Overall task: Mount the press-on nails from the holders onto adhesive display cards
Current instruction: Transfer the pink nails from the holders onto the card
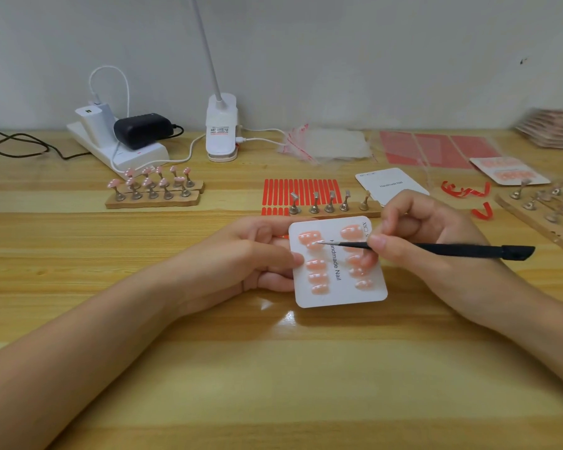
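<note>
- The left hand (pixel 257 254) holds a white display card (pixel 338 287) by its left edge, thumb on top near the pink nails, fingers curled beneath it, just above the wooden surface (pixel 273 368).
- The card (printed "Handmade Nail") carries two columns of pink press-on nails (pixel 317 274) with white dots.
- The right hand (pixel 426 235) pinches black tweezers (pixel 436 249) between thumb and fingers; the tweezers lie nearly level, with the tip touching the top nail (pixel 309 239) of the left column.
- So the card lies between the two hands, the left one under and beside it, the right one at its right edge, partly covering the right column.
- Just behind the card stands a wooden strip with five bare metal holders (pixel 330 204), resting on a sheet of red adhesive strips (pixel 301 188).
- Further left, well apart from the hands, two wooden strips carry holders with pink nails (pixel 153 183) on them.
- A second blank card (pixel 390 185) lies behind the right hand; a finished card (pixel 509 170) sits at the far right, near more bare holders (pixel 550 203) and curled red backing scraps (pixel 465 190).
- Along the wall: a power strip (pixel 124 147) with chargers, a clip lamp (pixel 221 131), clear bags (pixel 325 144) and red sheets (pixel 436 147).
</note>
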